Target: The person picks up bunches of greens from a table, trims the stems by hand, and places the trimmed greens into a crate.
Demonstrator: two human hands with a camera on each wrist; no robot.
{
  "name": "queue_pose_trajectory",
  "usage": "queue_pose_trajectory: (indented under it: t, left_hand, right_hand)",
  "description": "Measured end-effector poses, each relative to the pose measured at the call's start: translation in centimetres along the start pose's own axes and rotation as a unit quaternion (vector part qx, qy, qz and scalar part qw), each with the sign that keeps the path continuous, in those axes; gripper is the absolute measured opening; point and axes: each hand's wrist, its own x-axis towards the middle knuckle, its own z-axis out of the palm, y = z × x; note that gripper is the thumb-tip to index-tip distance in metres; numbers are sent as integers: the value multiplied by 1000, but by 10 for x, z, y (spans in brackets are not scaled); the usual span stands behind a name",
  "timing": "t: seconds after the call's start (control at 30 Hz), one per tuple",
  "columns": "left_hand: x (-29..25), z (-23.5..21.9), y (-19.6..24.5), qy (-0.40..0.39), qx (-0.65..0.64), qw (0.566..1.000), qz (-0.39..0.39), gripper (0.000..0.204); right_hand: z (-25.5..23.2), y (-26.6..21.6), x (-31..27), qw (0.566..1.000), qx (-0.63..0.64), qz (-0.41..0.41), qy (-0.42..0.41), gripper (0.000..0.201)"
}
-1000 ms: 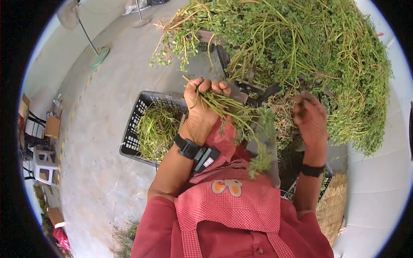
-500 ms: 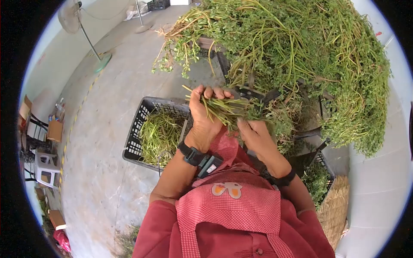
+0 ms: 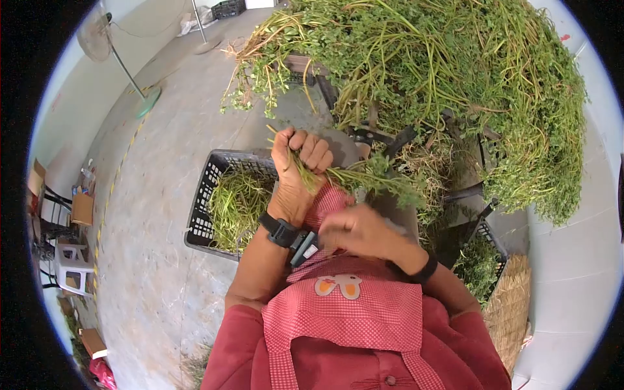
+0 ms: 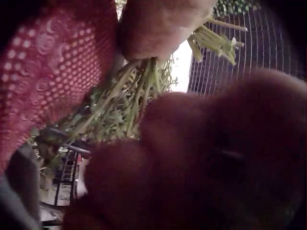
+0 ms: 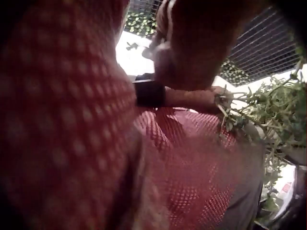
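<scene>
My left hand (image 3: pixel 300 162) grips a small bunch of green leafy stems (image 3: pixel 380 181), fingers curled round them. Cut ends poke out past the thumb side, and the leafy tops trail to the right over the lap. In the left wrist view the stems (image 4: pixel 144 84) show below a finger, with pale cut ends on its other side. My right hand (image 3: pixel 357 231), blurred, is in front of the red checked apron (image 3: pixel 348 276), close to the left wrist. A tiny leafy sprig (image 5: pixel 132 46) shows beside its fingertips in the right wrist view; I cannot tell whether they pinch it.
A large heap of leafy stems (image 3: pixel 429 71) fills the far right. At the left a black crate (image 3: pixel 196 218) contains loose stems (image 3: pixel 237 208). Another crate with greens (image 3: pixel 478 266) is low on the right, next to a straw mat (image 3: pixel 510 286). A standing fan (image 3: pixel 127 65) is farther off.
My right hand came from beside the heap to the bunch, then moved left and down toward the left wrist. The left hand keeps its hold on the stems.
</scene>
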Motion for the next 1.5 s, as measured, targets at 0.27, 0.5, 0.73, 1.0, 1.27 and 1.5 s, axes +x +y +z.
queue_pose_trajectory:
  t: [0.27, 0.5, 0.73, 1.0, 1.27, 1.5]
  left_hand:
    - [-6, 5, 6, -62, -38, 996, -60, 34]
    - [-5, 2, 5, -87, -38, 991, -90, 34]
    - [-8, 18, -5, -42, 17, 998, -49, 33]
    - [-4, 19, -8, 5, 128, 992, 13, 24]
    - [-7, 13, 0, 92, 106, 990, -31, 17]
    - [-11, -4, 15, 13, 49, 999, -13, 25]
  right_hand:
    - [-76, -6, -37, 919, 381, -48, 88, 8]
    - [-82, 6, -15, 912, 358, 110, 167, 16]
    - [-51, -3, 8, 967, -187, 125, 119, 41]
    - [-30, 2, 29, 884, -394, 75, 240, 29]
    - [-16, -2, 34, 832, -444, 47, 330, 25]
    - [-60, -8, 1, 954, 1, 11, 300, 25]
